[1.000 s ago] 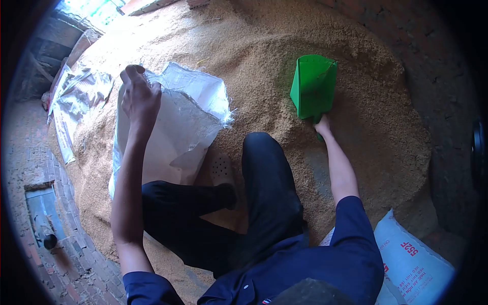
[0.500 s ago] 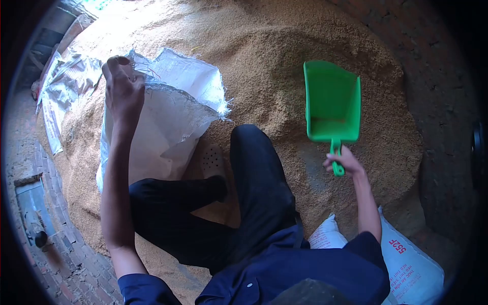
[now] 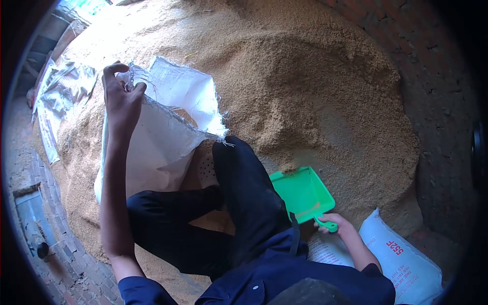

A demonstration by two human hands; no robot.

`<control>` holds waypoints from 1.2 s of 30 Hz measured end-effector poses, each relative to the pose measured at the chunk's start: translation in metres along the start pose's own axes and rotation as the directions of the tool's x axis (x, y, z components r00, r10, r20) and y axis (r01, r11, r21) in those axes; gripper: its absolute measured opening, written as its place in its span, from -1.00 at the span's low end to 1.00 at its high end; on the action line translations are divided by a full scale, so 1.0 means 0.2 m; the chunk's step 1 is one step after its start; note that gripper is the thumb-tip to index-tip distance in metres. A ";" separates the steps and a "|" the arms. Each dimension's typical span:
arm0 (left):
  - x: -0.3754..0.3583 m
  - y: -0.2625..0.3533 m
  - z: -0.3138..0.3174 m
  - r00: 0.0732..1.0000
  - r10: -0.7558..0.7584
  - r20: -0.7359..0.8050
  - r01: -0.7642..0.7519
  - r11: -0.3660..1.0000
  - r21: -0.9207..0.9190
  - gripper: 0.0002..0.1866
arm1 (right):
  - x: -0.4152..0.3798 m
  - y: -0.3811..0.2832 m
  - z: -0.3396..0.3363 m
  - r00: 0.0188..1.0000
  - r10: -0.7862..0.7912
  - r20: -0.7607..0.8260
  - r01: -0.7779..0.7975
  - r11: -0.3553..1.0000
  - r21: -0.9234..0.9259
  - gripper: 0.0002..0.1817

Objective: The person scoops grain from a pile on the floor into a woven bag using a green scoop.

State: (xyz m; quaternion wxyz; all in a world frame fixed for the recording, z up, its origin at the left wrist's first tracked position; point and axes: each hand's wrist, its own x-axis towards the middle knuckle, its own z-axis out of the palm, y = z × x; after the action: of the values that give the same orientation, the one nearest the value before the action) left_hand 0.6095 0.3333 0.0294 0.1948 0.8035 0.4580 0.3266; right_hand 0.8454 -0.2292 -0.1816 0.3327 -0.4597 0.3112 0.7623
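Observation:
My left hand (image 3: pixel 122 96) grips the upper edge of a white woven sack (image 3: pixel 147 132), whose mouth is spread and shows some grain inside. The sack stands against my bent legs. Low on the right, my right hand (image 3: pixel 333 223) is closed round the short handle of a green scoop (image 3: pixel 302 192). The scoop lies beside my knee at the near edge of the grain pile (image 3: pixel 284 101), with its mouth toward the grain and a little grain in it.
Printed white sacks, one marked 552F (image 3: pixel 401 259), lie at the lower right. Crumpled plastic sheeting (image 3: pixel 63 96) rests on the pile at the left. A brick wall (image 3: pixel 432 66) bounds the right, and brick floor (image 3: pixel 71 254) shows at lower left.
My right hand and the scoop have moved down and toward my knee, and the scoop has turned. The sack's mouth has opened wider, showing grain inside. My left hand has barely moved.

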 end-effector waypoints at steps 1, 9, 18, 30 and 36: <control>0.00 0.02 -0.01 0.997 -0.067 0.047 0.069 0.997 -0.046 -0.60 | 0.10 -0.06 0.03 1.000 -0.018 0.003 0.018 1.000 0.004 -0.71; -0.01 0.02 -0.03 0.994 -0.090 0.057 0.094 0.993 -0.077 -0.53 | 0.58 -1.10 0.65 0.858 -0.457 0.235 0.441 0.889 0.121 -0.63; -0.02 -0.02 0.01 0.997 0.000 0.072 0.002 0.999 -0.035 -0.55 | 0.99 -1.77 1.33 0.724 -0.683 0.099 0.639 0.718 0.276 -0.87; 0.01 -0.06 0.06 0.994 -0.057 0.091 0.059 0.998 -0.022 -0.61 | 0.53 -1.33 1.22 0.659 -0.745 0.100 0.743 0.626 -0.235 -0.84; 0.06 -0.14 0.11 0.992 -0.073 0.103 0.085 0.990 -0.111 -0.58 | 0.15 -1.10 1.51 0.576 -0.772 0.270 0.756 0.377 -0.534 -0.84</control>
State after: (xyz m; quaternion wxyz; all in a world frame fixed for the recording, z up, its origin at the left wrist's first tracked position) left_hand 0.6118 0.3580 0.0002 0.2760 0.7872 0.4597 0.3046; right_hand 0.8602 0.1425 -0.1298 0.4785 -0.6390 -0.1894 0.5718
